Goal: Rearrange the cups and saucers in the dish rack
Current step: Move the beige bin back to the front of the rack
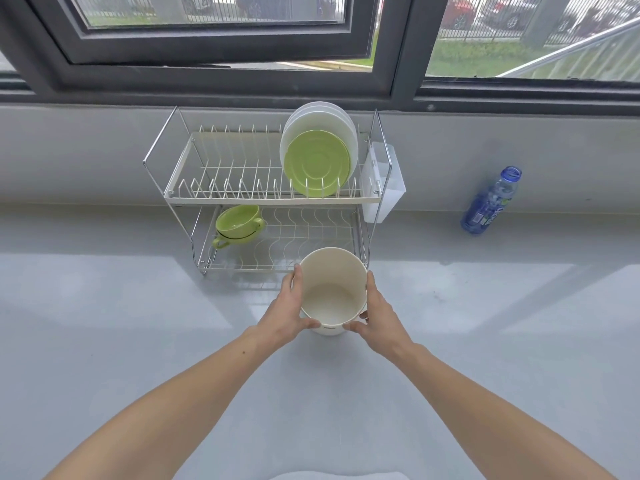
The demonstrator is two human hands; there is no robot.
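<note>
A two-tier wire dish rack [180,199] stands on the counter against the wall. Its top tier holds white plates [320,116] with green saucers [317,162] standing upright in front of them, at the right end. On the bottom tier's left end lie two stacked green cups [238,223], the upper one mouth up. In front of the rack I hold a cream-white cup [332,289], mouth tilted toward me and empty. My left hand [289,311] grips its left side and my right hand [375,311] its right side.
A clear plastic cutlery holder [384,181] hangs on the rack's right side. A blue plastic bottle [490,202] without a cap leans against the wall at the right. The grey counter [138,341] spreads wide around my arms. A window frame runs above.
</note>
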